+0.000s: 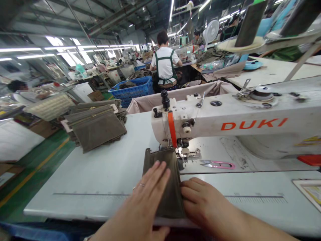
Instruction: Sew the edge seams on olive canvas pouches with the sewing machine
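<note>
A folded olive-brown fabric piece (170, 201) lies on the sewing table, its far edge at the needle area of the white sewing machine (205, 118). My left hand (150, 187) rests flat on top of the fabric, fingers stretched forward, a ring on one finger. At the fabric's right edge, my right hand (200, 201) has its fingers curled in and closed on that edge. Pink-handled thread snips (218, 164) lie on the machine bed to the right of the presser foot.
A stack of similar fabric pieces (100, 129) sits at the table's left. Behind are a blue plastic crate (135, 90) and a seated person (164, 63) in a white shirt. Thread cones (250, 25) stand at upper right. A printed ruler (255, 198) runs along the front edge.
</note>
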Action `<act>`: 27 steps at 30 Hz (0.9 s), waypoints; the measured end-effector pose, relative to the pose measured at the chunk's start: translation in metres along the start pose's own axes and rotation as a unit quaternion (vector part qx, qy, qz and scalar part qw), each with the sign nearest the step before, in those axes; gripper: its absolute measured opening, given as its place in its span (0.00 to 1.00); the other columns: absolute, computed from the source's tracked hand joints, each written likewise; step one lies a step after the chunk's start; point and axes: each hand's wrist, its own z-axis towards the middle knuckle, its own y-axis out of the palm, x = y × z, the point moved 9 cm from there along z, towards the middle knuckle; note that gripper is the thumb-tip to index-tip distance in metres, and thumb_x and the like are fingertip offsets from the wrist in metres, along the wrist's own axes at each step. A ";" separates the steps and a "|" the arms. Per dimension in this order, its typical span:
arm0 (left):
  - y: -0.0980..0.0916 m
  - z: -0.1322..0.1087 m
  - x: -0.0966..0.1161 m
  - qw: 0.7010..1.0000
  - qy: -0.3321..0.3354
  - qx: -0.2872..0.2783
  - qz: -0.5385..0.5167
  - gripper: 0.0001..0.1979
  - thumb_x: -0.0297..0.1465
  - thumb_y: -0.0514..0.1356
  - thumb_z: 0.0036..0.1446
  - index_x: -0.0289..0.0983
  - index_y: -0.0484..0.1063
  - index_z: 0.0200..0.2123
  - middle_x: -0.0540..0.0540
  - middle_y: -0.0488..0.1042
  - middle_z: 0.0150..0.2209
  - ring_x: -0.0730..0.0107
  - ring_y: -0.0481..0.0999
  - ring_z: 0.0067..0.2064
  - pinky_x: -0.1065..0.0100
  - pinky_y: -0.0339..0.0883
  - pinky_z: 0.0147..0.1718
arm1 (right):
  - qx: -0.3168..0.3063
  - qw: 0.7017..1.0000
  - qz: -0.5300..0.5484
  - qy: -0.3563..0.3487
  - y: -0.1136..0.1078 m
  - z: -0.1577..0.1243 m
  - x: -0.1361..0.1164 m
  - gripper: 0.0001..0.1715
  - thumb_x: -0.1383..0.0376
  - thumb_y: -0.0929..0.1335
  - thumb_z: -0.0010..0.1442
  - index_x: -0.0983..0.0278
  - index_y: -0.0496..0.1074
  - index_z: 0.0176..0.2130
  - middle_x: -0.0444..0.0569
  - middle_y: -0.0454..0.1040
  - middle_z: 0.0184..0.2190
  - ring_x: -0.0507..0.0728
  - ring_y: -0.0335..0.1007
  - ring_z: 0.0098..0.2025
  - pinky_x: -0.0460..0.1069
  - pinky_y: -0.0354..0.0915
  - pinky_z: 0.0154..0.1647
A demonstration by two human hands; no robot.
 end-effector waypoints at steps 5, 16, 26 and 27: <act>0.053 0.014 0.038 0.988 0.109 -0.081 0.067 0.43 0.21 0.54 0.46 0.30 0.46 0.67 0.38 0.41 0.70 0.55 0.44 0.69 0.55 0.51 0.64 | 0.113 0.994 -0.012 0.003 -0.004 -0.017 -0.019 0.11 0.68 0.66 0.64 0.64 0.68 0.29 0.45 0.72 0.29 0.55 0.67 0.36 0.51 0.64 0.39; 0.061 0.017 0.026 0.988 0.131 -0.064 0.053 0.40 0.20 0.53 0.51 0.31 0.43 0.68 0.39 0.40 0.70 0.55 0.42 0.70 0.53 0.48 0.66 | 0.210 0.976 -0.049 0.015 -0.014 -0.023 -0.019 0.16 0.72 0.60 0.68 0.63 0.74 0.34 0.44 0.77 0.34 0.54 0.72 0.42 0.49 0.65 0.43; 0.046 0.004 0.028 0.982 0.107 0.027 -0.153 0.14 0.23 0.52 0.65 0.34 0.67 0.52 0.42 0.70 0.48 0.62 0.68 0.46 0.60 0.65 0.51 | 0.139 0.985 0.032 0.096 -0.018 -0.032 -0.011 0.14 0.69 0.60 0.68 0.66 0.73 0.45 0.51 0.76 0.41 0.58 0.70 0.42 0.52 0.68 0.43; 0.045 0.002 0.027 0.979 0.099 0.053 -0.173 0.12 0.23 0.52 0.65 0.34 0.68 0.50 0.42 0.70 0.46 0.62 0.68 0.46 0.60 0.66 0.49 | 0.134 0.985 0.038 0.100 -0.017 -0.033 -0.010 0.14 0.69 0.60 0.68 0.66 0.73 0.44 0.51 0.76 0.40 0.58 0.70 0.41 0.52 0.68 0.43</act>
